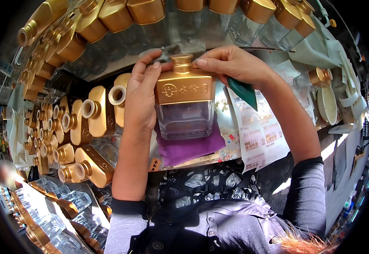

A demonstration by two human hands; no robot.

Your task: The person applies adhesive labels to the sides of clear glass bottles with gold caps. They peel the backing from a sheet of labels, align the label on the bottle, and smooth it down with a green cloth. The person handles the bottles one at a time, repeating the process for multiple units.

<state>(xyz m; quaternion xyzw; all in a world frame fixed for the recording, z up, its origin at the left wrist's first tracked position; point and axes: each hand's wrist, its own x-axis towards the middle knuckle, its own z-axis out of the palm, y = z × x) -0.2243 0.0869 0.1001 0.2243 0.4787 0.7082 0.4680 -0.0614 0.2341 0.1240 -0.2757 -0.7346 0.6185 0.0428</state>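
Head view on my remote feed: what do you see left of the left fingers?

– I see a crowd of gold-coated bottles (100, 111), many with their necks turned left, away from those fingers. Beyond the fingertips of both hands I also get a row of gold-topped bottles (146, 12) with clear glass below

– And the left hand (140, 93) itself?

– I read its thumb and fingers as parted, holding the left shoulder of the bottle (184, 89). That bottle sits between the two sets of fingers, gold above and clear glass below, its neck on the far side. Nearer me than the fingers, a purple cloth (171, 153) shows under its base; whether they touch I cannot tell

– What of the right hand (239, 63)?

– Thumb and forefinger close in narrowly at the right of the bottle's neck, and I see a green wedge (243, 94) held below the other fingers. Right of them lie printed sheets (258, 142), then, farther right, a gold-topped glass bottle on its side (319, 78)
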